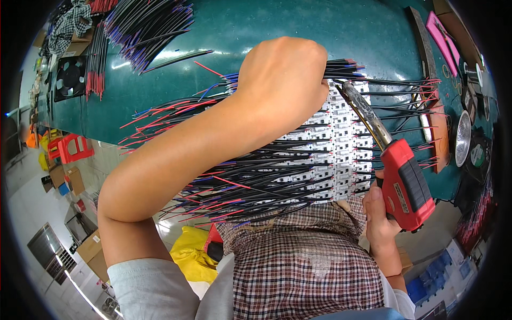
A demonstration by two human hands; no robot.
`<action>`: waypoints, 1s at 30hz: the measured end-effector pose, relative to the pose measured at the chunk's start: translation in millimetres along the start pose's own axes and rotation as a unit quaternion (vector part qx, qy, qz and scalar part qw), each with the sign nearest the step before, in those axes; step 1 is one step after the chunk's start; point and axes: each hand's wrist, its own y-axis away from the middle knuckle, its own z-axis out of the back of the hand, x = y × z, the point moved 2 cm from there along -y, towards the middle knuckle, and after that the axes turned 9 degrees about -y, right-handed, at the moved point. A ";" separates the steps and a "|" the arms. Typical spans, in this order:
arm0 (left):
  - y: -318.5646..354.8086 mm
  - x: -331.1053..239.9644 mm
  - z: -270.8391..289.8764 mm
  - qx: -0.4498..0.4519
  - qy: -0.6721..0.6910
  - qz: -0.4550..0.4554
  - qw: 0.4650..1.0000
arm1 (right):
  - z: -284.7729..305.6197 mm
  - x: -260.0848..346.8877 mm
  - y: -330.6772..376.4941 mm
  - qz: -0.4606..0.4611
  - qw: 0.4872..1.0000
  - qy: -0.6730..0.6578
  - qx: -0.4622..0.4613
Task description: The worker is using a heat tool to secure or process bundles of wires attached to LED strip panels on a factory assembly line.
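1. Closest to the camera, the person is wearing a checked apron (pixel 304 261) over a light shirt, and both forearms are coming in from below.

2. The right hand (pixel 380 213) is closing firmly around the red and black handle of a soldering gun (pixel 402 181). The long metal barrel is pointing up and to the left, so its tip is arriving at the upper rows of the white terminal blocks (pixel 341 149). This grip is probably keeping the hot end well away from the fingers.

3. The left hand (pixel 282 74) is making a closed fist over a bundle of black wires (pixel 256 181) just beside the blocks. I judge that it is pressing the wires flat so that they are not shifting near the tip.

4. The white blocks are lying in rows on the green table (pixel 266 26), right in front of the person, with wires fanning out to both sides; red and blue ends are showing.

5. Further away, more wire bundles (pixel 149 26) are lying at the far left of the table, next to a small black fan (pixel 71 77).

6. At the far right, a pink flat piece (pixel 441 37) and a round metal dish (pixel 463 138) are resting near the table edge.
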 end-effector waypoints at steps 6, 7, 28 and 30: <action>0.7 -0.2 1.5 0.000 -0.004 0.001 1.000 | 0.1 -7.4 1.4 -0.004 1.000 -0.003 0.014; 0.9 -0.2 1.7 -0.001 -0.005 0.001 1.000 | 0.1 -10.6 0.9 0.026 0.999 0.008 0.025; 5.4 -5.9 -4.8 -0.046 -0.020 -0.032 0.998 | -2.6 -15.3 -0.9 0.016 0.999 -0.001 0.047; 5.1 -6.0 -4.8 -0.046 -0.022 -0.034 0.998 | -4.3 -14.2 -1.6 0.022 0.999 0.011 0.049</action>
